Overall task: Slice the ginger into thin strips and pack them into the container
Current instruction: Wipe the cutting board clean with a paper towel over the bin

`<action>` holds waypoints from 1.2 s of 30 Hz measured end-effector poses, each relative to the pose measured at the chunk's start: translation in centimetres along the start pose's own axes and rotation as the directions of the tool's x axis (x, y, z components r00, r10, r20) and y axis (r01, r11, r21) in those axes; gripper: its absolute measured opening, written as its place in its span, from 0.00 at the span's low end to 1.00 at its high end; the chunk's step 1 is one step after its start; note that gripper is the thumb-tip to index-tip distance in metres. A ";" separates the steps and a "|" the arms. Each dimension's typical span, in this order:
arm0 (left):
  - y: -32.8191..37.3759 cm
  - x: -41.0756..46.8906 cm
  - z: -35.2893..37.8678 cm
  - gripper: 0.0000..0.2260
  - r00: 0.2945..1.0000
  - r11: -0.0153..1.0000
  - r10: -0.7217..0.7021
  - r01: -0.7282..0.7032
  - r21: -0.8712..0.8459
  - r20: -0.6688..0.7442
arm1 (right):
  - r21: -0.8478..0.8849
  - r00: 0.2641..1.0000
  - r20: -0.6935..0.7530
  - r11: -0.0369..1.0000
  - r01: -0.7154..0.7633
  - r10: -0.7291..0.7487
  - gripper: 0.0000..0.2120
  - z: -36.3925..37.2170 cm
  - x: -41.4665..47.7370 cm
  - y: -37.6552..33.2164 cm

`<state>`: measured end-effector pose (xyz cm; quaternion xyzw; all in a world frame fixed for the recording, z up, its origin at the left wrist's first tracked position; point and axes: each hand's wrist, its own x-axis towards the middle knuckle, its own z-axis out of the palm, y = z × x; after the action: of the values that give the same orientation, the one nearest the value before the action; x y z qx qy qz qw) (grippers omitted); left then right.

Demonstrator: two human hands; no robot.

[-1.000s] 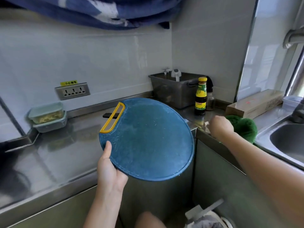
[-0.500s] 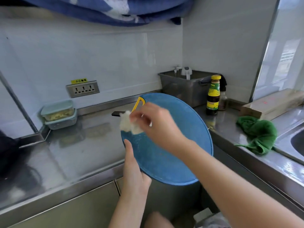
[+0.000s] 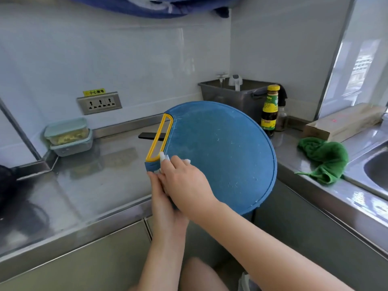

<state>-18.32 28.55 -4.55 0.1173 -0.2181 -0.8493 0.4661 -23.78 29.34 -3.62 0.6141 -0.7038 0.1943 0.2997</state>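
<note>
While our left hand (image 3: pixel 165 206) grips the lower rim of the tilted blue cutting board (image 3: pixel 220 156), our right hand (image 3: pixel 184 185) has its fingers pinched on a white paper wad (image 3: pixel 165 157) pressed beside the yellow handle (image 3: pixel 159 137), the speckled face lying up and right of them. Pale ginger strips (image 3: pixel 67 138) sit in the lidded container (image 3: pixel 66 126), stacked on another at the desk's (image 3: pixel 94 185) back left, well apart and nearer the left hand.

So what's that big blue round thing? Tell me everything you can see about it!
It's a blue board, plastic by its look, round with one straight side that carries a yellow loop handle. Pale scratches and specks dot its face. It is lifted and tilted, over the counter's front edge. The left hand grips its lower corner by the handle, and the right hand presses a white wad onto it there.
</note>
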 end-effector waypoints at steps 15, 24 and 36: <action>-0.4 0.8 1.0 0.24 0.999 0.998 -0.034 0.034 0.055 -0.008 | 0.033 0.968 -0.163 0.982 -0.187 0.190 0.10 -2.3 -9.3 7.8; 1.0 -0.2 0.7 0.20 0.999 0.996 -0.035 0.034 0.086 0.011 | 0.065 0.976 -0.138 0.985 -0.159 0.167 0.10 -4.3 -12.2 13.3; 1.1 -3.3 0.5 0.19 0.996 0.966 -0.092 0.092 0.241 -0.010 | 0.113 0.790 -0.018 0.786 -0.608 0.613 0.11 -7.1 -13.5 20.8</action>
<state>-15.91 30.92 -3.62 0.1823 -0.3145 -0.8373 0.4084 -41.98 47.53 -5.27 0.3626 -0.8454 0.3324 0.2082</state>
